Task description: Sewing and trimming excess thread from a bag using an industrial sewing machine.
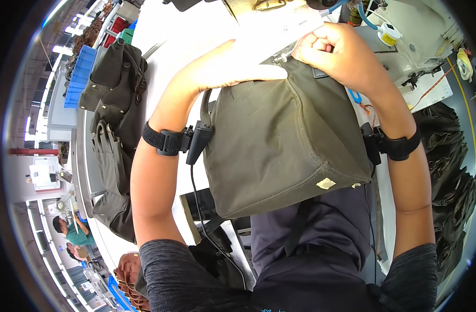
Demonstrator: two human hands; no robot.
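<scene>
An olive fabric bag [264, 145], with pale patches near its lower corner, hangs in front of me, its top at the sewing machine's foot [280, 56]. My left hand [245, 67] rests on the bag's upper edge, thumb extended; glare hides most of its fingers. My right hand [337, 54] has curled fingers gripping the bag's top beside the foot. A dark tab lies under that hand.
More olive bags [113, 83] are heaped on the white table [149, 88] at left, beside blue bins [79, 73]. Dark fabric pieces [446, 171] lie piled at right. A person in green [76, 234] sits in the left background.
</scene>
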